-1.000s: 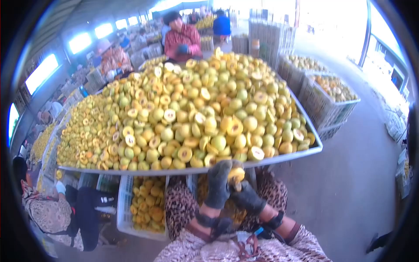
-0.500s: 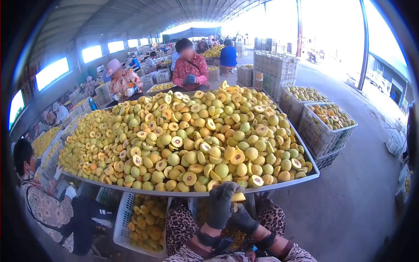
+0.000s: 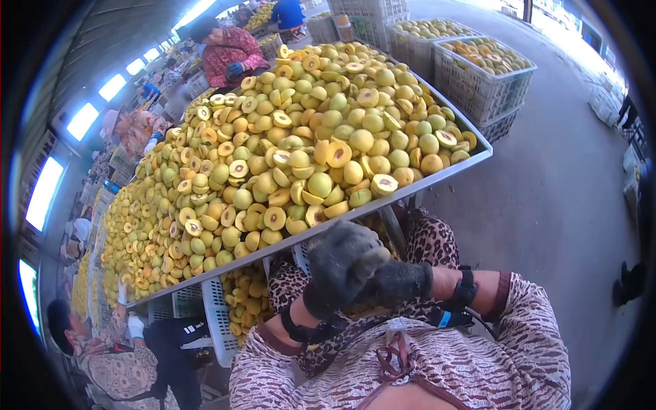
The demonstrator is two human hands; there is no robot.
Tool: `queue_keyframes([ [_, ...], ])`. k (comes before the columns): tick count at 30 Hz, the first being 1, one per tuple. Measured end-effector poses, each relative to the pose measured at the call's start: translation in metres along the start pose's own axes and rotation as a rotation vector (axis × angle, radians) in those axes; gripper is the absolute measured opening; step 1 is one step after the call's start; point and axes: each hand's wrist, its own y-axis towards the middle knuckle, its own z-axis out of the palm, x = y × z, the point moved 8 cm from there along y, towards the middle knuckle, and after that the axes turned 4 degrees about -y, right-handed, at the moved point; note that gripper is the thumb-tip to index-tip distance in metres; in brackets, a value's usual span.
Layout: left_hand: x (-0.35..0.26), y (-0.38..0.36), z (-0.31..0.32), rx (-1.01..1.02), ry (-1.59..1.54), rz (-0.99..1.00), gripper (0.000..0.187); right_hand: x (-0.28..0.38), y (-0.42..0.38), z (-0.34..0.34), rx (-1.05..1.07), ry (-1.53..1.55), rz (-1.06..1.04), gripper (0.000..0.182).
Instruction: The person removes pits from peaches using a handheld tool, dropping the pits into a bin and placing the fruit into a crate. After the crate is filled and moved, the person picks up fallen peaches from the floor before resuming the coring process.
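Both hands wear dark gloves and meet over my lap, just below the near edge of the tray. My left hand (image 3: 342,263) is closed, its fingers curled against the other glove. My right hand (image 3: 402,281) is also closed, pressed against the left; whatever lies between them is hidden. Beyond them, the metal-edged tray (image 3: 437,183) bears a large heap of yellow peaches (image 3: 319,184), many cut in half with reddish-brown centres showing.
Under the tray, a white plastic crate (image 3: 217,321) holds more yellow fruit. Stacked crates (image 3: 482,89) of fruit stand at the right. A co-worker in a red top (image 3: 232,55) sits across the heap; another person (image 3: 126,355) sits at lower left.
My view has tilted down and turned, so the tray appears slanted. The hands have come closer together, and the yellow fruit piece seen at my left fingers is now hidden.
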Motion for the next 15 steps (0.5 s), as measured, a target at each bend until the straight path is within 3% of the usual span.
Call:
queue_keyframes([
  [1,-0.002,-0.001,0.001,0.021,-0.003,-0.017,0.023,0.004,0.005,-0.001,-0.016,0.023,0.002,0.028],
  [3,0.030,-0.010,-0.005,-0.142,-0.527,-0.481,0.026,0.004,0.017,-0.002,-0.037,0.312,0.131,0.031],
  [4,0.027,-0.010,-0.008,-0.144,-0.434,-0.377,0.026,0.003,0.023,-0.001,-0.055,0.256,0.062,0.031],
  [5,0.026,-0.012,-0.008,-0.133,-0.429,-0.392,0.026,0.006,0.026,-0.002,-0.063,0.274,0.061,0.031],
  [7,-0.016,-0.010,-0.008,-0.015,0.041,0.015,0.026,0.051,0.027,-0.003,-0.016,0.138,-0.247,0.031],
  [8,-0.029,-0.010,-0.006,0.018,0.203,0.158,0.025,-0.018,0.003,0.025,0.076,0.276,0.031,0.029],
  [9,-0.027,-0.011,-0.007,0.039,0.214,0.141,0.025,-0.010,0.010,0.030,0.074,0.303,0.021,0.029],
  [11,-0.011,-0.012,-0.017,-0.015,0.060,-0.039,0.028,0.017,0.031,0.019,-0.002,0.617,-0.046,0.034],
  [12,0.013,-0.024,-0.016,-0.065,-0.305,-0.456,0.032,0.012,0.034,0.023,0.007,0.628,-0.056,0.034],
  [14,0.025,-0.033,-0.016,-0.150,-0.433,-0.483,0.034,0.006,0.033,0.012,-0.254,0.206,-0.197,0.032],
  [15,0.031,-0.037,-0.019,-0.233,-0.579,-0.499,0.037,0.006,0.033,0.011,-0.259,0.220,-0.203,0.032],
])
